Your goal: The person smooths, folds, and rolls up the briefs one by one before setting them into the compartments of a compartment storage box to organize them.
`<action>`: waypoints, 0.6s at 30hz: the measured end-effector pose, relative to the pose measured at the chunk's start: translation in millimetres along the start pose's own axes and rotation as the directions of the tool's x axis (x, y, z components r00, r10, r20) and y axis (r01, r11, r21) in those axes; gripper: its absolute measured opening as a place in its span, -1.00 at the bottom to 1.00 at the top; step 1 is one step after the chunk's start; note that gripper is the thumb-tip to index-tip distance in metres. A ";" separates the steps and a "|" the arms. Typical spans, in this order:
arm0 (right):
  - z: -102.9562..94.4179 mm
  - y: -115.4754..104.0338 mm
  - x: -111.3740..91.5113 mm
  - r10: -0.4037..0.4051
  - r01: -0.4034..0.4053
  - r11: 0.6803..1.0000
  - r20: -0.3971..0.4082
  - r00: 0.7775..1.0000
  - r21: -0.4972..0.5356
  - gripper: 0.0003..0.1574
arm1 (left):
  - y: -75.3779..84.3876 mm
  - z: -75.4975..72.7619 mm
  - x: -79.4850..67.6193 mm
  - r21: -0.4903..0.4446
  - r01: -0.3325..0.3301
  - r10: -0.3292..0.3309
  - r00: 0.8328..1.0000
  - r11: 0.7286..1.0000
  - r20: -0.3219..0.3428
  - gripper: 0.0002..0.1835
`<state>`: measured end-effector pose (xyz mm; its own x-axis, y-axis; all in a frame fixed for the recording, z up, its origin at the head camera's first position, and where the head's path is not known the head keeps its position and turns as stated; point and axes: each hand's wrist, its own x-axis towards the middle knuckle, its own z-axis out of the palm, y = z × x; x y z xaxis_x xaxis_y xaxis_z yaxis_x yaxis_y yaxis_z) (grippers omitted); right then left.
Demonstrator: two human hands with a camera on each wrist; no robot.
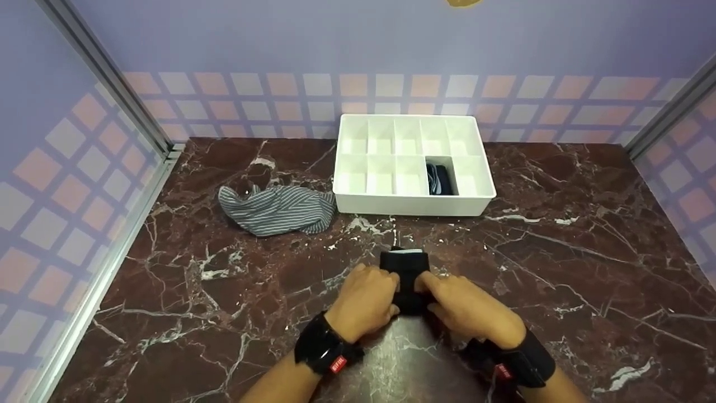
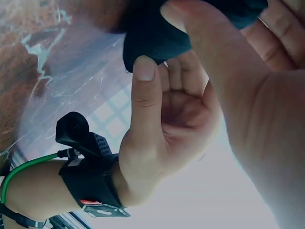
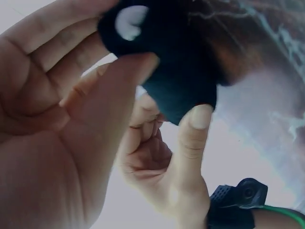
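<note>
A folded black cloth (image 1: 411,291), with a light strip at its far end, is held between both hands just above or on the table; I cannot tell which. My left hand (image 1: 366,296) pinches its left side with thumb and fingers. The right side is pinched by my right hand (image 1: 467,305) in the same manner. In the left wrist view the cloth (image 2: 155,40) bends between the thumbs. A white mark shows on the dark cloth (image 3: 176,62) in the right wrist view. Its exact kind is unclear.
Beyond the hands stands a white divided box (image 1: 408,204); one front compartment contains a folded dark cloth with light stripes (image 1: 439,179). Left of the box, touching or nearly touching it, lies a crumpled grey striped cloth (image 1: 277,210). Panels border the brown marble table (image 1: 196,313) at left, back and right.
</note>
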<state>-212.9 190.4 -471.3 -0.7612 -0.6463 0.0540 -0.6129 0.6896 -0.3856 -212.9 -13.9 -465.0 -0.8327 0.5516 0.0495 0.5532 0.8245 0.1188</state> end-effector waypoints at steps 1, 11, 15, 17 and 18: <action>-1.0 0.5 -0.5 -0.013 0.012 1.000 0.014 1.000 0.017 -0.60 | 0.6 -0.6 -0.8 0.008 0.004 -0.003 1.000 1.000 -0.006 -0.67; -5.4 8.7 -2.0 -0.035 0.025 0.991 0.075 0.997 0.129 -0.66 | 4.3 1.2 -3.4 0.112 -0.083 0.087 0.996 0.990 -0.033 -0.60; -5.8 10.8 -0.2 -0.050 0.046 0.985 0.016 0.999 0.164 -0.70 | 1.9 2.4 -0.7 0.098 -0.065 0.071 0.995 0.993 -0.064 -0.61; -5.9 11.0 1.0 -0.044 0.052 0.987 -0.049 0.998 0.154 -0.73 | 0.0 2.4 0.8 0.074 -0.037 0.042 0.997 0.997 -0.072 -0.60; -5.8 11.0 1.4 -0.041 0.052 0.989 -0.084 0.996 0.142 -0.75 | -1.0 2.3 1.5 0.059 -0.023 0.028 0.997 0.998 -0.072 -0.60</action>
<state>-222.0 198.9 -470.1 -0.7508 -0.6441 0.1467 -0.6156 0.6017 -0.5089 -214.7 -13.6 -467.4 -0.8167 0.5637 0.1237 0.5731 0.8173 0.0592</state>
